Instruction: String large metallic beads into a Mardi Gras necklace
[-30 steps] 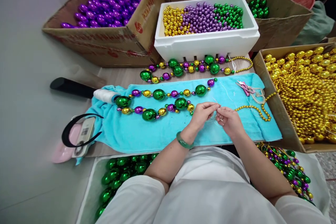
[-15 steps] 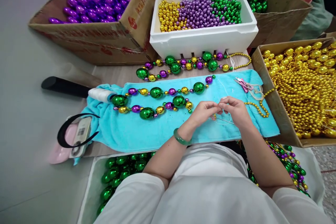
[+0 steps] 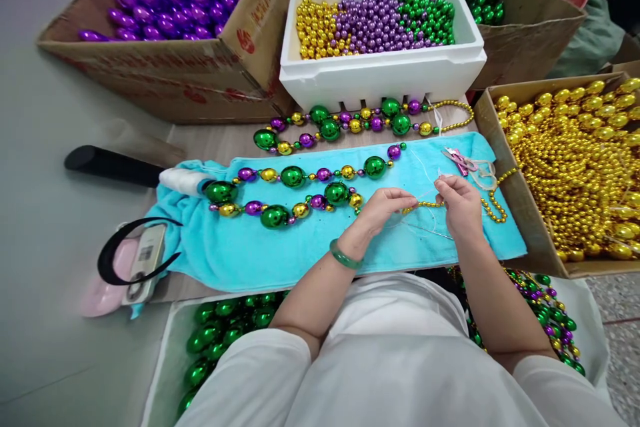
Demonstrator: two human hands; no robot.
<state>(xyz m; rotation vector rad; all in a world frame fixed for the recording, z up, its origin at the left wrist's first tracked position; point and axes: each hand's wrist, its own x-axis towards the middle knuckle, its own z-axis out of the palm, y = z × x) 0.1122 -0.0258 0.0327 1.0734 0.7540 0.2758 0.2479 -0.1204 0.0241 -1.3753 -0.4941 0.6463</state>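
A gold bead strand (image 3: 429, 204) is being handled over a turquoise towel (image 3: 310, 253), which is spread on a wood-look worktop (image 3: 215, 147). The left hand (image 3: 380, 212) has its grip narrowed to a fingertip pinch right by the strand's free end; it looks clamped on the beads, though the exact contact is pretty tiny to make out. By the right hand (image 3: 461, 207) a bit of white thread (image 3: 425, 195) is pinched, thumb and finger pressed together in a tight grip, and that thread is stretched between the two sets of fingertips. The strand is passed under the right hand and then trailed over the towel's right edge to a carton of gold beads (image 3: 565, 167). A green bangle (image 3: 345, 255) is worn on the left wrist. Near the right hand, scissors (image 3: 464, 163) are laid on the towel, and to the left a multicoloured bead chain (image 3: 293, 177) is set out in a long U, its bend right by a white spool (image 3: 181, 181). Behind the towel, another beaded necklace (image 3: 330, 129) is placed in front of a white foam box (image 3: 383, 70), where small gold, purple and green beads are piled.
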